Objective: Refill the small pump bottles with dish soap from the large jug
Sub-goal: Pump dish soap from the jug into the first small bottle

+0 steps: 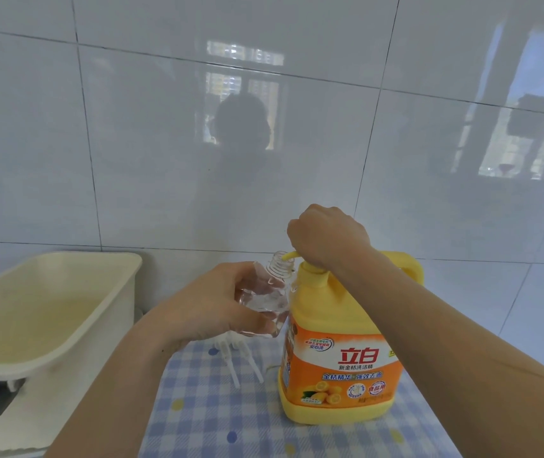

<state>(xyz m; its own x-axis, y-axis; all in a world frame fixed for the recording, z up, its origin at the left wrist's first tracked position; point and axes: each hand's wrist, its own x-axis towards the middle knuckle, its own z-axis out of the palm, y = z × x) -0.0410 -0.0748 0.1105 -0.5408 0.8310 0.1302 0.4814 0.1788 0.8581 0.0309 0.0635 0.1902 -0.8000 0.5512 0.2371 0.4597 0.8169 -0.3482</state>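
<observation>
1. Fingers (251, 320) of the left hand (217, 299) are curled round a small clear plastic bottle (264, 302). The thumb lies along its lower side, and the other fingers wrap behind it and show through the clear wall. The grasp is on the body and leaves the neck free.
2. That bottle is held off the surface, just left of the large yellow plastic jug with an orange label (340, 355). It is tilted so that its uncapped threaded neck (279, 263) leans toward the jug's top.
3. The mouth of the neck sits right at the tip of the spout of the jug's yellow pump head (290, 256). Whether spout and rim touch cannot be told, nor how much soap is inside the bottle.
4. The right hand (327, 236) sits on top of the jug, with its fingers clenched down over the pump head. Most of the pump head is hidden under the palm, and only the spout and the yellow collar (313, 276) below the hand show.
5. The jug stands upright on a blue-and-white checked cloth with yellow and blue dots (217, 418), with its handle on the right side.
6. Two white pump tops with long dip tubes (244, 361) lie on the cloth left of the jug's base, below the held bottle. Their heads are partly hidden by the left hand.
7. A cream rectangular plastic basin (49, 312) stands well to the left of the jug.
8. A glossy white tiled wall (132, 143) rises behind the jug.
</observation>
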